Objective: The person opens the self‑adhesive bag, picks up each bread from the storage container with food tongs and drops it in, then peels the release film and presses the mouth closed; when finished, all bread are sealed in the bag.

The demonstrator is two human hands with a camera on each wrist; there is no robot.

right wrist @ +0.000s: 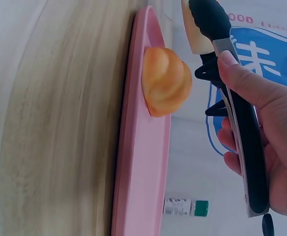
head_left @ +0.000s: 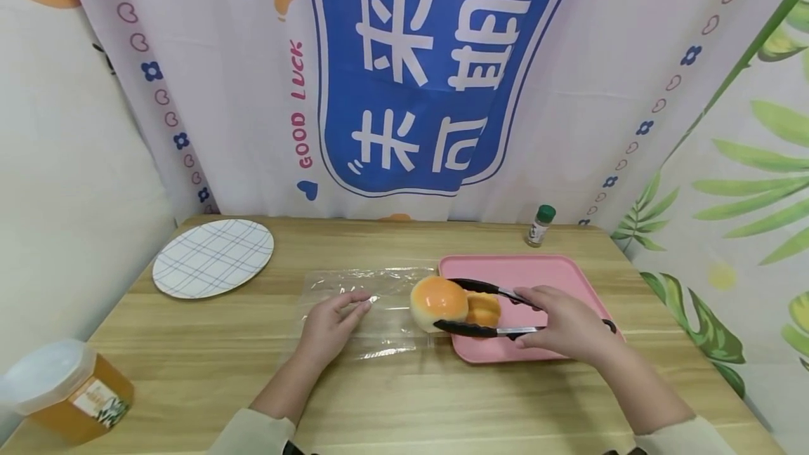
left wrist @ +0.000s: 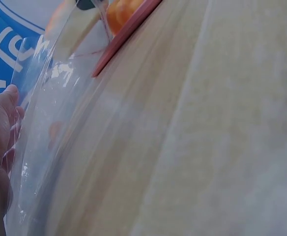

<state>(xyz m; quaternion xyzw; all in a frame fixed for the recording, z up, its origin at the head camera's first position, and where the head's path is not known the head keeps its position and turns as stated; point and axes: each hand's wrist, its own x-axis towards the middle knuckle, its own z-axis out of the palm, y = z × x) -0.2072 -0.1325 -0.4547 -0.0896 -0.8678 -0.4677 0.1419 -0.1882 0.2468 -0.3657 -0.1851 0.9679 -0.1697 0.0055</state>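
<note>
My right hand (head_left: pixel 565 321) grips black-and-silver tongs (head_left: pixel 477 330) by their arms. The tongs' black heads clasp a round, glossy golden-topped bun (head_left: pixel 437 298), held up at the tray's left edge. My left hand (head_left: pixel 331 328) pinches a clear plastic bag (head_left: pixel 395 293) near its upper layer, thumb and forefinger close together; in the left wrist view the film (left wrist: pixel 60 93) rises in front of the fingers. Behind the bun, a second bread roll (right wrist: pixel 165 81), lobed and golden, sits on the pink tray (head_left: pixel 515 272).
A round white plate with a blue checked pattern (head_left: pixel 215 258) lies at the back left. A lidded jar of amber contents (head_left: pixel 95 399) stands at the front left. Behind the tray is a small green-capped shaker bottle (head_left: pixel 540 225). Printed cloth curtains enclose the wooden table.
</note>
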